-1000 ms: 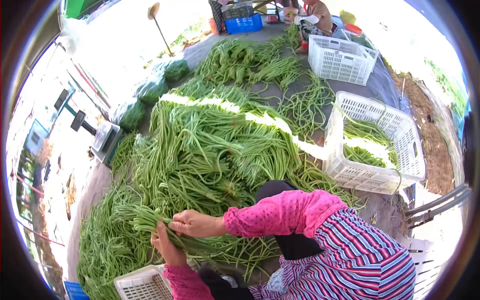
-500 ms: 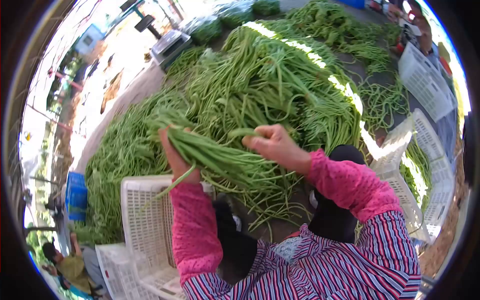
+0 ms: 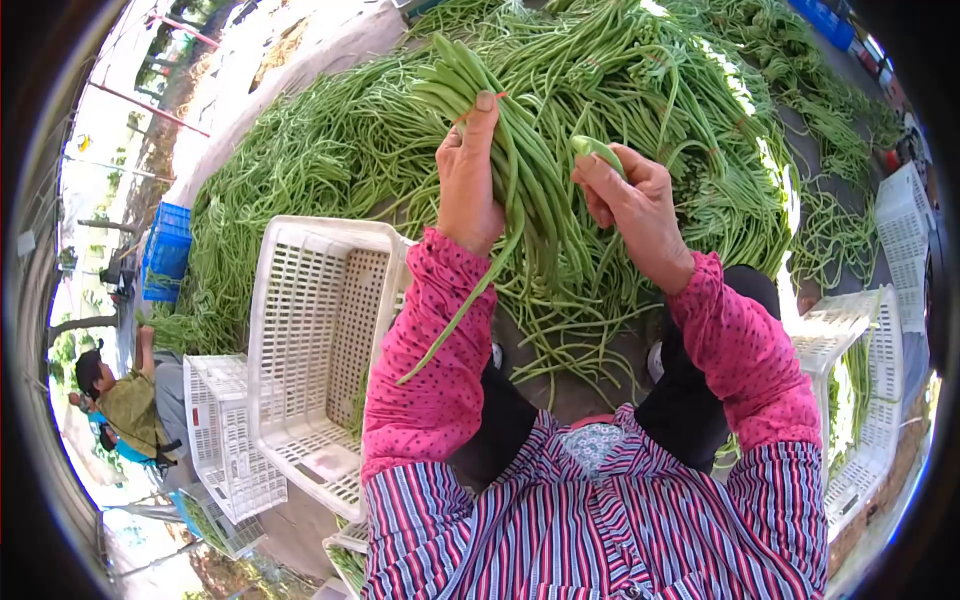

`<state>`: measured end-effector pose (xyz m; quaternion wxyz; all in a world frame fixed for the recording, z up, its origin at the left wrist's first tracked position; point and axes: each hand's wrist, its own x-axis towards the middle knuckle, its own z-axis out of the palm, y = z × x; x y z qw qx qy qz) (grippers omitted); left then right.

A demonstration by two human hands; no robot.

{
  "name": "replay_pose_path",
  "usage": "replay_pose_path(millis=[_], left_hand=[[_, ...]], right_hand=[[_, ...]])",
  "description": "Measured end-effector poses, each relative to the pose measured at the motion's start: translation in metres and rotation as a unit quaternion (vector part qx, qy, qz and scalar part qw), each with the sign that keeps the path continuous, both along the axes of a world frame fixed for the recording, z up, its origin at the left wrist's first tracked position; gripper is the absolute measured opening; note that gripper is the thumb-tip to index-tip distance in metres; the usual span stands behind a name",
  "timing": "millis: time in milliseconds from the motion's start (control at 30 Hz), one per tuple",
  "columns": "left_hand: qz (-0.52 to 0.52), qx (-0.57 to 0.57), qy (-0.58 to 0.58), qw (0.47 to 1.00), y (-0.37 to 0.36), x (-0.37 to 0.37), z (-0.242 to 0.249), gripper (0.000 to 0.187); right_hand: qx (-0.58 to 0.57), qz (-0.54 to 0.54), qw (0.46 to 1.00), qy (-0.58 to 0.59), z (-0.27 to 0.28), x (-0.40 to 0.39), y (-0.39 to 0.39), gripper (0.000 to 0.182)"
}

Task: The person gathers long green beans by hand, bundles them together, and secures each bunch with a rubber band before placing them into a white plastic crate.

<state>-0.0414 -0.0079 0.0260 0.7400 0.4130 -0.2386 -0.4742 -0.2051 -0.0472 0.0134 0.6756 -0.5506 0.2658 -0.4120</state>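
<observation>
My left hand (image 3: pixel 472 180) is closed round a bundle of long green beans (image 3: pixel 530 175), with its thumb near a red band (image 3: pixel 500 96) at the bundle's top. The long ends hang down, and one bean trails across my left sleeve. To the right, my right hand (image 3: pixel 640 205) pinches a short, bent green bean piece (image 3: pixel 597 152) between thumb and fingers. Both hands are above a large pile of long beans (image 3: pixel 330 140), some of it tied in bundles.
A white crate (image 3: pixel 310 330) stands at my left, with another white crate (image 3: pixel 225 430) and a blue crate (image 3: pixel 165 250) beyond it. More white crates (image 3: pixel 835 340) are at the right. A person (image 3: pixel 125 400) sits at the far left.
My left hand has moved up and right, tipping the bundle from nearly level to steep, and the red band now shows. My right hand has moved right. The view has shifted, showing more of the left crates.
</observation>
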Motion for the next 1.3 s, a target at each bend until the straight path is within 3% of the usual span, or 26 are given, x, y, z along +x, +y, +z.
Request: replay_pose_path(millis=[200, 333, 400, 633, 733, 867, 1000, 1100, 1300], left_hand=[[-0.024, 0.048, -0.116, 0.992, 0.003, -0.014, -0.001, 0.052], [-0.042, 0.040, -0.070, 0.996, 0.006, -0.011, 0.002, 0.044], [-0.037, 0.033, -0.066, 0.997, 0.006, -0.011, -0.001, 0.039], [-0.011, 0.091, -0.098, 0.991, 0.004, -0.018, -0.012, 0.037], [-0.020, 0.077, -0.107, 0.991, 0.006, -0.025, -0.009, 0.036], [0.031, 0.060, -0.191, 0.979, 0.006, -0.019, -0.006, 0.036], [0.076, 0.052, -0.165, 0.982, 0.007, -0.007, 0.004, 0.037], [0.095, 0.039, -0.082, 0.991, 0.008, -0.002, 0.010, 0.035], [0.071, -0.007, 0.013, 0.997, 0.009, 0.008, 0.009, 0.040]], right_hand=[[-0.080, -0.030, 0.990, 0.111, -0.005, 0.015, 0.002, 0.026], [-0.092, -0.017, 0.987, 0.129, -0.010, 0.015, -0.007, 0.022], [-0.238, -0.034, 0.949, 0.202, -0.011, 0.015, -0.010, 0.024], [-0.185, 0.049, 0.924, 0.330, -0.008, 0.009, -0.014, 0.028], [-0.149, 0.066, 0.930, 0.330, -0.016, 0.007, -0.018, 0.028], [-0.220, 0.071, 0.908, 0.348, -0.031, 0.001, -0.024, 0.023], [-0.166, 0.166, 0.926, 0.296, -0.018, -0.012, -0.022, 0.020], [-0.292, 0.106, 0.883, 0.352, -0.031, -0.022, -0.016, 0.019], [-0.265, 0.197, 0.855, 0.401, -0.038, -0.029, 0.004, 0.018]])
